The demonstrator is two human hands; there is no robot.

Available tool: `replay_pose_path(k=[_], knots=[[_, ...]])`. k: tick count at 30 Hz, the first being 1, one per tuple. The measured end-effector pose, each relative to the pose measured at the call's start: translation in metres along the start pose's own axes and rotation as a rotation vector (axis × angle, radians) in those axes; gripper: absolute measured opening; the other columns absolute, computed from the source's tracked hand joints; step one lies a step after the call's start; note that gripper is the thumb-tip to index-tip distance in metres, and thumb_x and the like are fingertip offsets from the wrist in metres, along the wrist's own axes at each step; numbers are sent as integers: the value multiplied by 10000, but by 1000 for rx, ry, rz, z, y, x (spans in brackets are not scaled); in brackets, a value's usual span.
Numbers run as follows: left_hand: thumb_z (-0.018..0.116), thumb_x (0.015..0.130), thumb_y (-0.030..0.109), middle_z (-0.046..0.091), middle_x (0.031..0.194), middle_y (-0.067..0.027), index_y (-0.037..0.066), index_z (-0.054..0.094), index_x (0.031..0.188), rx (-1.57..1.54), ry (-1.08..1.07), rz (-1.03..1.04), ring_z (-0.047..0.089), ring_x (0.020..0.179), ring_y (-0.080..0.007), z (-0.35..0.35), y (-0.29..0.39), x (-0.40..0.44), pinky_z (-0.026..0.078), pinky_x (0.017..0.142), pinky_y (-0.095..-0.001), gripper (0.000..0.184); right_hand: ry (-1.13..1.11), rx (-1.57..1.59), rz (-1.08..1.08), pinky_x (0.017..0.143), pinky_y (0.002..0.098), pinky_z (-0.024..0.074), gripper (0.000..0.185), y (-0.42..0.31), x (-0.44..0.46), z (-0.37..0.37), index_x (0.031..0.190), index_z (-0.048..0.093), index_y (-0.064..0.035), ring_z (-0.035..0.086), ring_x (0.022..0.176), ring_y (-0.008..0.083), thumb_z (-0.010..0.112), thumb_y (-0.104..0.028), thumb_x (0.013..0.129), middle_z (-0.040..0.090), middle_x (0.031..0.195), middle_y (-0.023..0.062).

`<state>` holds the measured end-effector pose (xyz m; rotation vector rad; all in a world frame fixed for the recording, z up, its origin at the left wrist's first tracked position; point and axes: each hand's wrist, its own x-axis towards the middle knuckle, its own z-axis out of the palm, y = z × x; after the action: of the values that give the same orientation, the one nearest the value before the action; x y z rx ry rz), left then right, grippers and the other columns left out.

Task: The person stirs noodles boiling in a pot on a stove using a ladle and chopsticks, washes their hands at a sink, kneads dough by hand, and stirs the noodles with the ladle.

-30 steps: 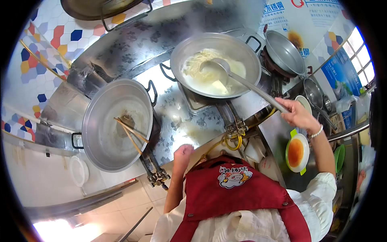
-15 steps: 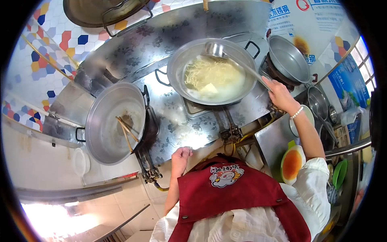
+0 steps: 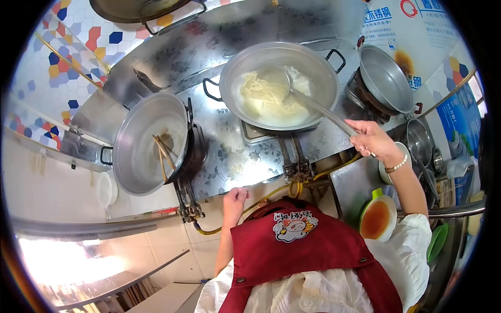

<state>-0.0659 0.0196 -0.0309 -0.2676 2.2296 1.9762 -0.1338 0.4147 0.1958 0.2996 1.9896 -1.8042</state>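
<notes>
My right hand (image 3: 376, 141) is wrapped round the long handle of a metal ladle (image 3: 334, 118). The ladle's bowl dips into a large metal pot (image 3: 333, 88) of cloudy, steaming liquid, beside a mass of pale yellow noodles (image 3: 261, 94). Curled closed at the front edge of the metal stove top (image 3: 235, 167) is my left hand (image 3: 236, 201), with nothing visible in its fingers. To the left stands a second wide pot (image 3: 136, 143), with a pair of wooden chopsticks (image 3: 163, 156) inside it.
A third pan (image 3: 385, 78) stands on a burner at the right. Below my right forearm are a bowl of reddish-orange liquid (image 3: 377, 219) and a pale bowl (image 3: 389, 169). Gas valves (image 3: 300, 171) and a yellow hose (image 3: 209, 231) run along the stove's front.
My right hand has drawn toward me, and the ladle's bowl has gone from the pot's far side down into the liquid near the noodles. My left hand stays in place. The view has shifted slightly.
</notes>
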Motion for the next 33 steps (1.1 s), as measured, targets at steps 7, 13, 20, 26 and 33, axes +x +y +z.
replay_pose_path(k=[7, 13, 20, 26, 33], knots=[[560, 901, 134, 663, 748, -58, -29, 640, 839, -34, 11, 8, 584, 678, -104, 3, -15, -10, 467, 654, -255, 192, 145, -50, -139, 418, 196, 325, 586, 34, -11, 3, 1397, 350, 22, 398, 477, 35, 523, 20, 837, 511, 691, -14], [561, 907, 147, 664, 757, -79, -32, 639, 866, 25, -41, 10, 611, 723, -123, 14, -8, -5, 478, 691, -266, 200, 411, -544, -419, 601, 246, 459, 573, 75, -2, -10, 1368, 427, -35, 527, 630, 97, 557, 5, 811, 615, 884, 71], [548, 917, 156, 655, 750, -82, -35, 631, 862, 60, -73, 26, 612, 717, -136, 24, 9, -6, 479, 691, -276, 215, 555, -703, -550, 966, 323, 409, 567, 103, 4, -8, 1323, 475, -35, 572, 1120, 283, 561, 33, 767, 570, 1237, 192], [545, 912, 141, 654, 746, -88, -37, 624, 858, 52, -62, 24, 618, 710, -142, 21, -1, -7, 484, 686, -282, 202, 542, -699, -571, 962, 325, 413, 569, 99, 3, -8, 1319, 479, -37, 576, 1114, 301, 557, 39, 761, 571, 1227, 198], [554, 903, 131, 659, 743, -96, -40, 629, 858, 61, -44, 28, 628, 711, -145, 19, -1, -6, 489, 679, -281, 192, 553, -883, -639, 787, 434, 468, 572, 77, 21, -12, 1307, 482, -63, 576, 857, 411, 542, 44, 749, 583, 911, 217]])
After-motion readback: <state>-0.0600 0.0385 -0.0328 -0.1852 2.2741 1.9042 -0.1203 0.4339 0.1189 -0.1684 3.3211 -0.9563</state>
